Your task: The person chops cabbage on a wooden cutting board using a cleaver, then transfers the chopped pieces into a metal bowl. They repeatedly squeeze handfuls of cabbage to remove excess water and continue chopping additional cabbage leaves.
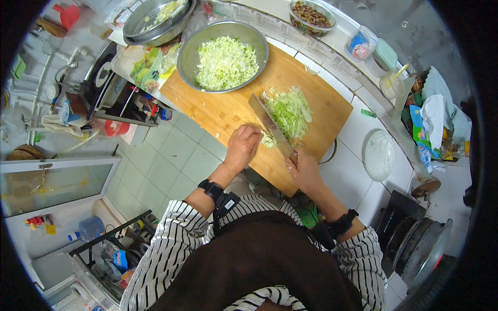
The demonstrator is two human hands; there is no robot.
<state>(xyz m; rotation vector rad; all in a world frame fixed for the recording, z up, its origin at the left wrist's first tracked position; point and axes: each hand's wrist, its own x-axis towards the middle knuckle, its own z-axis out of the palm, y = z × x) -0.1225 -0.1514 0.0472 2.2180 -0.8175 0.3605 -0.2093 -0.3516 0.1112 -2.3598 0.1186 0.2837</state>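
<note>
My right hand (pixel 305 171) grips the handle of a broad-bladed kitchen knife (pixel 272 126). Its blade stands on edge over the wooden cutting board (pixel 218 112), slanting away to the upper left. Right of the blade lies a heap of shredded cabbage (pixel 290 112). A smaller bit of cut cabbage (pixel 268 140) is on the blade's left, beside the fingertips of my left hand (pixel 244 143). Those fingers are curled low at the board; whether they pinch any cabbage is hidden. Finely chopped cabbage (pixel 227 64) fills much of a steel bowl (pixel 184 66) on the board's far left part.
Further back left are steel basins (pixel 134 37) and plastic bags (pixel 149 74). A bowl of brown diced food (pixel 311 17) sits on the ledge behind. On the tiled counter to the right are a white oval plate (pixel 379 155) and stacked pans (pixel 412 241). Left is a gas stove (pixel 105 77).
</note>
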